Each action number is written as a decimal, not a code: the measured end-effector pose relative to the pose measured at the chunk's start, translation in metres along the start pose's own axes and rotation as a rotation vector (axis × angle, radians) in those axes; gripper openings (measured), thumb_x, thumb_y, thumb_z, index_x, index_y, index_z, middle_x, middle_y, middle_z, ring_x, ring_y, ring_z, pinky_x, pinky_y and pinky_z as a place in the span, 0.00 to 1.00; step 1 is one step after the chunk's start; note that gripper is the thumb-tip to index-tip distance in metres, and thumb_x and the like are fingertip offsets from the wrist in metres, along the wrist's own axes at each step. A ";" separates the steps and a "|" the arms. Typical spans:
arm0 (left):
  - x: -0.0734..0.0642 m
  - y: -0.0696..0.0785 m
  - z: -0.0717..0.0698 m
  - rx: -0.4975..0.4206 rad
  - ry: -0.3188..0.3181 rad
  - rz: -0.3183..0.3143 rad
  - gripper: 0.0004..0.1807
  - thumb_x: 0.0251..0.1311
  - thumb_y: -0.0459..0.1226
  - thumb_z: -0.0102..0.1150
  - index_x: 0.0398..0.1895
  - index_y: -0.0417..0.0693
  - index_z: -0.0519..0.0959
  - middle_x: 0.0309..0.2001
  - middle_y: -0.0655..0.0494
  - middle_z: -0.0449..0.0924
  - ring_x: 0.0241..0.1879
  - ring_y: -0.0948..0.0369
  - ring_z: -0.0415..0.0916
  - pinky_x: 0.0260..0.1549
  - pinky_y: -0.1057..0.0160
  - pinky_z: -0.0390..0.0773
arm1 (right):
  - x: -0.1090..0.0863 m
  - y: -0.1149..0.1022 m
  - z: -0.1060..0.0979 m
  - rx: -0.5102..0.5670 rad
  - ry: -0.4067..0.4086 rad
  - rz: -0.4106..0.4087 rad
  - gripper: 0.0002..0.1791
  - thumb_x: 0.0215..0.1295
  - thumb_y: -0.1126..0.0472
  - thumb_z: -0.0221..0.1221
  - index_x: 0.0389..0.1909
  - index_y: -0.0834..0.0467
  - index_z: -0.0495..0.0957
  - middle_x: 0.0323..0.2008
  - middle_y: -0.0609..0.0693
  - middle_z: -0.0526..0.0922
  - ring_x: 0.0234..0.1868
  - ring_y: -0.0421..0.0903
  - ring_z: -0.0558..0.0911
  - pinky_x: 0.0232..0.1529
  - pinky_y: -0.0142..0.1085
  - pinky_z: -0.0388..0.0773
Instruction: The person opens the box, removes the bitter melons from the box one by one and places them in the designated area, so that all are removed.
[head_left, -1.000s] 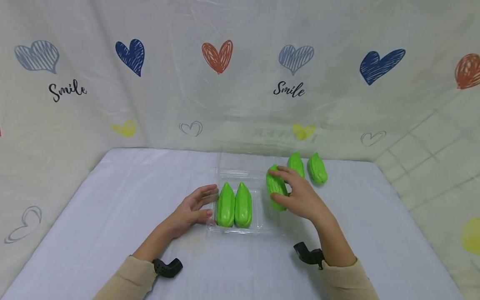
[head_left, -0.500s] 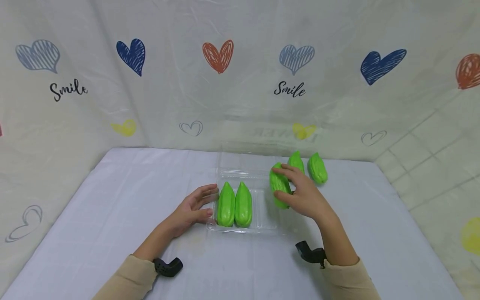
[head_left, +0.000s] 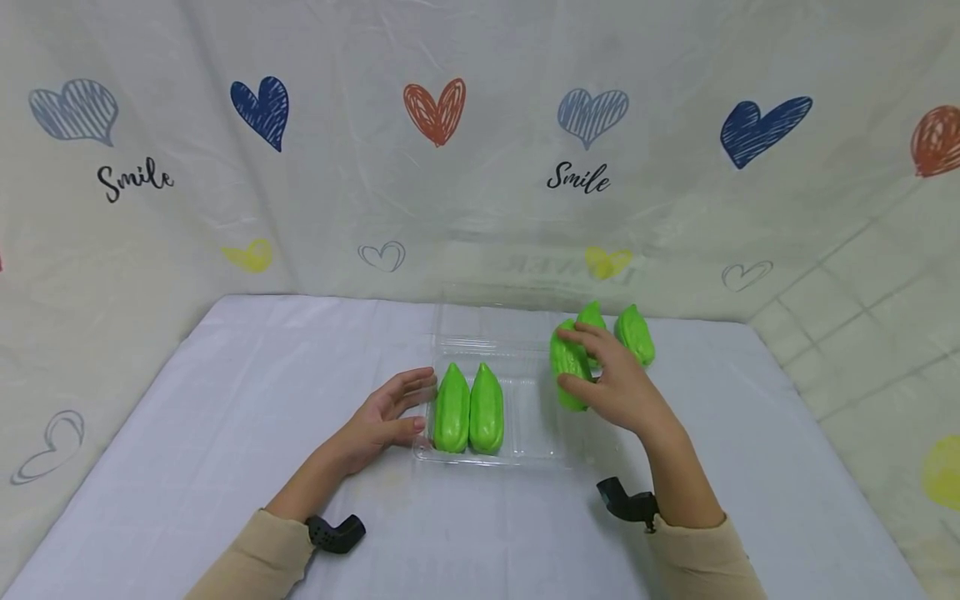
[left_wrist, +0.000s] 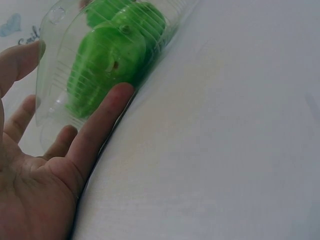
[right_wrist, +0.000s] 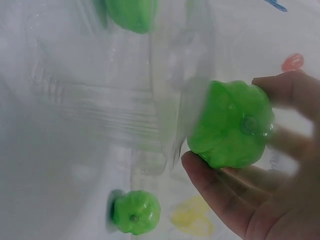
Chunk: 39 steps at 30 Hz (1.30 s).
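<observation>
A clear plastic box [head_left: 531, 450] with its lid folded back stands mid-table. Two bright green, pointed bitter melons [head_left: 487, 410] lie side by side in its left part. My left hand [head_left: 390, 417] rests against the box's left side; its fingers [left_wrist: 107, 105] are extended along the clear wall in the left wrist view. Over the box's right edge, my right hand [head_left: 611, 387] grips another bitter melon [head_left: 568, 367] between thumb and fingers. In the right wrist view the stem end of this held melon [right_wrist: 232, 125] faces the camera, and its far side is hidden.
Two more bitter melons lie on the white cloth at the back right; one [head_left: 592, 313] is partly behind the held one, the other [head_left: 634, 335] stands farther right. The clear lid [head_left: 487, 321] leans near the table's back edge, before a heart-printed curtain [head_left: 480, 200].
My right hand has moved right and slightly away from me with the bitter melon, from over the box's right part toward its right edge. The left hand and the box stay put.
</observation>
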<state>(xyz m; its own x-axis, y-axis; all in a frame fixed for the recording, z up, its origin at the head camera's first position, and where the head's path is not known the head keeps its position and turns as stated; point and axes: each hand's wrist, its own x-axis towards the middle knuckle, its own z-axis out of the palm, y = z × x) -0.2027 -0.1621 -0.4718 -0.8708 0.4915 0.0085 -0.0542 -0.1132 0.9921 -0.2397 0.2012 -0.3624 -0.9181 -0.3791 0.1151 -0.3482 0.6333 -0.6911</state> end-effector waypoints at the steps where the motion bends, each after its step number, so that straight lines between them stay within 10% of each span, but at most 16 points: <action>1: 0.000 0.000 0.000 0.000 0.000 0.001 0.40 0.66 0.29 0.56 0.78 0.48 0.52 0.77 0.48 0.52 0.76 0.45 0.50 0.52 0.50 0.80 | 0.000 0.000 -0.001 0.001 0.001 0.004 0.33 0.64 0.59 0.64 0.71 0.55 0.68 0.76 0.59 0.58 0.66 0.66 0.70 0.49 0.58 0.81; 39: -0.001 0.003 0.001 0.002 0.003 0.001 0.40 0.66 0.30 0.57 0.78 0.46 0.52 0.77 0.47 0.51 0.76 0.44 0.50 0.53 0.49 0.80 | -0.001 0.014 -0.017 -0.022 0.056 0.046 0.33 0.66 0.58 0.63 0.71 0.57 0.67 0.75 0.60 0.59 0.65 0.68 0.71 0.48 0.53 0.82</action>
<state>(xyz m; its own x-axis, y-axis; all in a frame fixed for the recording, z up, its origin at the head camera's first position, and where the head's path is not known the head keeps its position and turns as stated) -0.2016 -0.1622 -0.4691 -0.8724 0.4886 0.0094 -0.0522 -0.1122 0.9923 -0.2472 0.2218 -0.3601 -0.9423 -0.3111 0.1235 -0.3086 0.6643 -0.6808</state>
